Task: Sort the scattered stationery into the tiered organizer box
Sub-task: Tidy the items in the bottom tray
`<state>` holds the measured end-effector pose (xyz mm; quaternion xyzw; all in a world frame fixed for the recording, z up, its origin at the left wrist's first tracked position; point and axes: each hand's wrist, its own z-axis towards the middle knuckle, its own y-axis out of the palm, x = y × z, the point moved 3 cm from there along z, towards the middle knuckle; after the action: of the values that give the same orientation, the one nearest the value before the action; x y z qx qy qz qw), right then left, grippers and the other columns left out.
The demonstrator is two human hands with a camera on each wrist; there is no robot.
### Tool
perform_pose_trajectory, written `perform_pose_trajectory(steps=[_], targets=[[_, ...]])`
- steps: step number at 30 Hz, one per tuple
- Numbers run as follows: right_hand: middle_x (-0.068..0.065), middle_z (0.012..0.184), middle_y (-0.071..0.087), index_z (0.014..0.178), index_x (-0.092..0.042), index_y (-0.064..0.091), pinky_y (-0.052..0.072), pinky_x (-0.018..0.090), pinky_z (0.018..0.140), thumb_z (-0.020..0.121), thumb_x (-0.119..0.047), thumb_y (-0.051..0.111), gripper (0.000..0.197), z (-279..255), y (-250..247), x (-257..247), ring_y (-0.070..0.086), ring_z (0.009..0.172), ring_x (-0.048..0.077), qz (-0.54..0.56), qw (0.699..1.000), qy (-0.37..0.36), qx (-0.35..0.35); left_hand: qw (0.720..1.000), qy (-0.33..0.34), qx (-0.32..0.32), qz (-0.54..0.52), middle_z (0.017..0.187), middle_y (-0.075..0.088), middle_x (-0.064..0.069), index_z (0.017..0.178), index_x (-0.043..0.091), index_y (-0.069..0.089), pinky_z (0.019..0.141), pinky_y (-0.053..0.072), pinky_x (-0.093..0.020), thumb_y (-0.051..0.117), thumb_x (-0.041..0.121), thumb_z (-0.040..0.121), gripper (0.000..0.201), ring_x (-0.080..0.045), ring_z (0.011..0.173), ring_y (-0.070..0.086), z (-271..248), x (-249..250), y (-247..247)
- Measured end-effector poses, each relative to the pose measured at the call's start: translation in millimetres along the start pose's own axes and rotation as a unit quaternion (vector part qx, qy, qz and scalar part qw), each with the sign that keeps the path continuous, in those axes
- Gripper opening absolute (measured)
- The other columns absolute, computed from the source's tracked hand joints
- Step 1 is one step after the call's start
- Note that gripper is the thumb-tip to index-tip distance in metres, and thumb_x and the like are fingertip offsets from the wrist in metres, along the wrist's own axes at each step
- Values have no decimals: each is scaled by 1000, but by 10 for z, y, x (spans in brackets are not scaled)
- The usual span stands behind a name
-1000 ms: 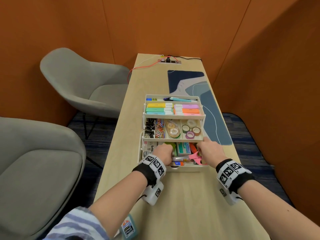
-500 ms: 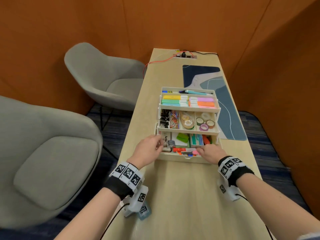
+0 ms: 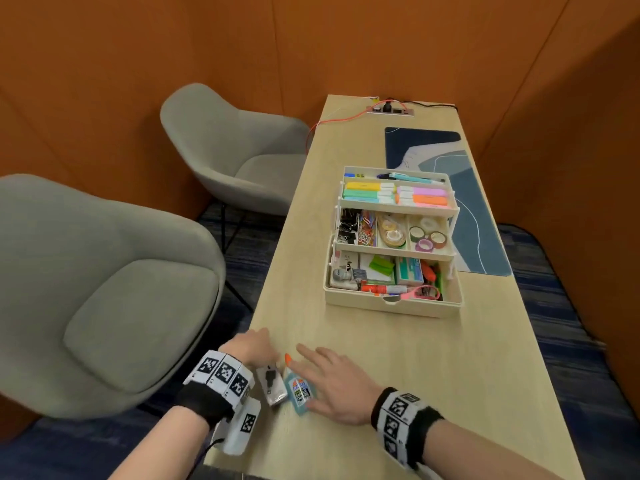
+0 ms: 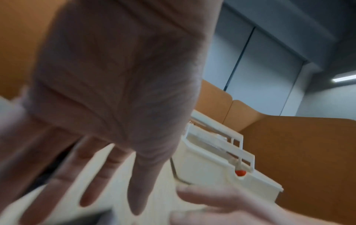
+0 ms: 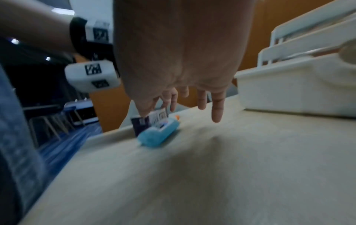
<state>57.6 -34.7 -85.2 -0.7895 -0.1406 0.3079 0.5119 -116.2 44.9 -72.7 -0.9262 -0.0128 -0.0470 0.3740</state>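
The cream tiered organizer box (image 3: 393, 308) stands open on the table, its three levels filled with highlighters, clips, tape rolls and other stationery. Near the table's front left edge lies a blue glue bottle (image 3: 300, 393) with an orange cap, and beside it a small clear packet (image 3: 272, 388). My right hand (image 3: 330, 374) hovers just right of the bottle with fingers spread, holding nothing. In the right wrist view the fingers (image 5: 216, 106) hang over the table next to the glue bottle (image 5: 159, 134). My left hand (image 3: 251, 346) is left of the packet, with its fingers (image 4: 142, 175) straight and empty.
Two grey armchairs (image 3: 114, 292) stand left of the narrow table. A blue desk mat (image 3: 485, 216) lies right of the box, and a power strip (image 3: 389, 109) with cables sits at the far end. The table edge (image 3: 242, 341) is right by my left hand.
Both hands have pulled back from the organizer's bottom tier to the near left of the table, beside the glue bottle and packet. The head view has swung left.
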Motion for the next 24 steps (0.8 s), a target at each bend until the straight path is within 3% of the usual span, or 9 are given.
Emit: perform_pose_trajectory(steps=[2,4,6,11,13,15,17,20,24], targets=[[5,158,4,147,-30,7,29,49,106,92,-52,41,68,28,158,3,19,139,34,-34,999,-4,-15,999,-21,-34,-28,132,53,-9,131,8,40,86,46,-31,49,50,90,59,-23,111,56,10,24,142],[12,154,16,146,-25,13,33,48,102,90,-50,41,67,14,216,56,28,134,35,-63,998,2,-2,996,-39,-32,-73,133,53,-9,135,6,36,84,45,-28,53,55,87,71,-21,113,56,60,46,251],[15,150,23,143,-18,18,36,46,100,89,-48,43,67,-47,208,136,35,129,34,-62,998,22,11,992,-54,-17,-112,131,54,-10,137,5,33,87,46,-28,61,49,84,74,-22,115,56,123,52,312],[14,148,26,136,-13,29,36,41,105,83,-52,41,67,-306,154,416,38,126,30,-18,994,102,40,991,-22,-38,-126,124,56,-9,128,7,38,77,48,-27,64,36,85,58,-23,109,59,153,196,213],[10,131,42,123,-14,40,39,39,98,81,-62,37,64,-400,123,520,46,111,26,-3,987,146,67,990,12,-47,-131,119,59,-8,118,9,43,73,49,-26,62,33,86,43,-22,105,62,139,296,106],[4,114,49,117,-14,44,41,35,89,81,-64,36,62,-466,114,604,49,101,25,7,978,191,88,983,53,-54,-165,105,63,-5,107,13,46,64,53,-25,62,31,87,32,-21,95,66,139,402,-26],[3,115,48,123,-15,41,40,32,87,84,-52,42,54,-505,154,677,48,104,24,36,968,228,97,966,107,-66,-224,93,65,-4,102,15,46,56,56,-25,65,28,87,28,-22,85,69,113,540,-196],[1,121,41,134,-19,34,38,26,91,85,-23,48,51,-529,225,760,44,108,21,112,953,255,116,927,217,-40,-304,93,63,-3,105,16,47,58,55,-23,69,21,85,31,-19,79,69,48,800,-507],[0,118,38,139,-24,28,38,24,92,85,-13,50,59,-567,246,804,42,106,19,147,945,260,134,859,318,130,-381,101,59,6,115,19,47,66,54,-18,75,17,79,46,-3,82,64,-15,1153,-846]])
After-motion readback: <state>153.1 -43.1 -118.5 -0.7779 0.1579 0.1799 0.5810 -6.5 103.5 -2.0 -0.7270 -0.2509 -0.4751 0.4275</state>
